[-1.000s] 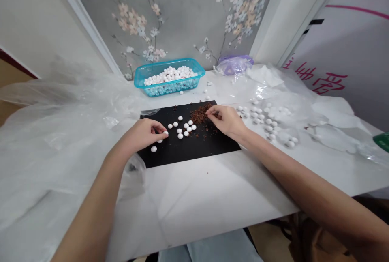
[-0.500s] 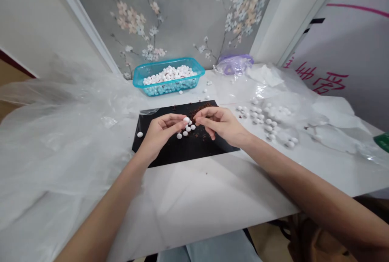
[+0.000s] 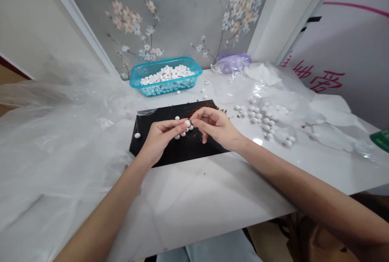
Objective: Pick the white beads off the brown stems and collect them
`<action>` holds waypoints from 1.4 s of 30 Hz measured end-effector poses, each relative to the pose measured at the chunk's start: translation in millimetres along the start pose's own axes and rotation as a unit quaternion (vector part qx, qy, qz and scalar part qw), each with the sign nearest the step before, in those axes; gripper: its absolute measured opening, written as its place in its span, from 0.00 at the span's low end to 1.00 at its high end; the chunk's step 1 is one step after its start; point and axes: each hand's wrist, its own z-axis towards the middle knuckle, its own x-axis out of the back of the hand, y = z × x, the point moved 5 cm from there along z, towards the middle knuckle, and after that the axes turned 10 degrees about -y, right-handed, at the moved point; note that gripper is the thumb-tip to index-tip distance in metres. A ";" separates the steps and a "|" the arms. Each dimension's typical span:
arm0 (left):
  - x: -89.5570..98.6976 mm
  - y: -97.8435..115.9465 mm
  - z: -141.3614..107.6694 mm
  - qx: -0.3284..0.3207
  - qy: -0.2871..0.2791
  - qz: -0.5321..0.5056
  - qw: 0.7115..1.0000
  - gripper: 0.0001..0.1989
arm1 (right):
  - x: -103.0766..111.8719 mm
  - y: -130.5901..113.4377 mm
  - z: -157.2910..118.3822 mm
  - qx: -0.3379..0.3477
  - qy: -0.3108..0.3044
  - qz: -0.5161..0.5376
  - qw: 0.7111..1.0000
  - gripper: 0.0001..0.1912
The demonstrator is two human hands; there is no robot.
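Note:
Between the thumb and fingers of my left hand [image 3: 158, 138] is a small white ball [image 3: 187, 123]. My right hand [image 3: 217, 128] is pinched right beside that ball, its thumb and forefinger closed; whatever they hold is too small to make out. Both hands are above a black board [image 3: 179, 154] on the white table. Several loose white balls [image 3: 177, 136] lie on the board under the fingers, partly hidden. A heap of reddish-brown bits [image 3: 200, 108] sits at the board's back right, behind my right hand. One more white ball [image 3: 137, 135] rests near the board's left edge.
A teal basket [image 3: 165, 89] full of white balls stands at the back. Right of the board, more white balls [image 3: 255, 114] are scattered near clear plastic [image 3: 304, 91]. A purple item [image 3: 232, 63] is against the wall. Plastic sheeting [image 3: 60, 144] covers the left side.
My right fingertips have come in against the white ball held by my left hand. The whole view has shifted slightly.

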 end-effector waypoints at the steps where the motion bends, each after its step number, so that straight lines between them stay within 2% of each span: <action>1: 0.0 0.0 -0.3 0.001 -0.001 0.003 1.000 0.13 | 0.1 1.4 -0.2 0.002 0.004 0.009 1.000 0.14; 6: -0.5 0.0 -0.9 -0.002 -0.009 -0.007 1.000 0.14 | -0.2 10.2 -1.5 -0.032 0.011 0.064 0.997 0.15; 11: 0.2 -1.7 -1.0 -0.003 -0.022 -0.033 0.999 0.13 | -2.3 11.9 -1.6 -0.030 0.010 0.102 0.994 0.17; 16: 3.5 2.3 0.4 0.004 -0.045 0.000 0.999 0.11 | -2.1 8.9 0.8 -0.030 -0.004 0.058 0.998 0.18; 19: 7.2 6.0 1.9 0.020 -0.056 0.035 0.998 0.12 | 16.8 8.7 3.4 -0.042 0.052 -0.017 0.998 0.21; 21: 12.3 7.6 2.8 0.037 -0.053 0.071 0.995 0.14 | 39.9 9.1 3.5 -0.068 0.137 -0.116 0.981 0.19; 23: 19.5 8.8 3.5 0.051 -0.044 0.119 0.991 0.15 | 61.5 7.4 2.2 -0.110 0.209 -0.258 0.937 0.13; 25: 27.8 10.8 4.1 0.052 -0.038 0.172 0.983 0.16 | 73.5 5.4 2.1 -0.147 0.221 -0.376 0.888 0.09; 27: 36.1 13.0 4.7 0.046 -0.038 0.242 0.969 0.17 | 75.9 5.1 2.6 -0.164 0.197 -0.440 0.861 0.07; 31: 51.7 16.2 5.3 0.037 -0.011 0.406 0.913 0.19 | 68.6 8.8 2.5 -0.170 0.145 -0.502 0.835 0.06; 34: 56.3 13.7 5.3 0.057 -0.013 0.468 0.882 0.19 | 67.0 14.1 2.5 -0.182 0.130 -0.523 0.822 0.05; 38: 55.5 10.6 5.1 0.090 -0.028 0.501 0.860 0.18 | 69.5 19.1 3.2 -0.186 0.119 -0.515 0.829 0.03; 42: 54.8 12.0 4.9 0.095 -0.023 0.511 0.854 0.17 | 68.1 18.9 2.6 -0.182 0.115 -0.526 0.823 0.04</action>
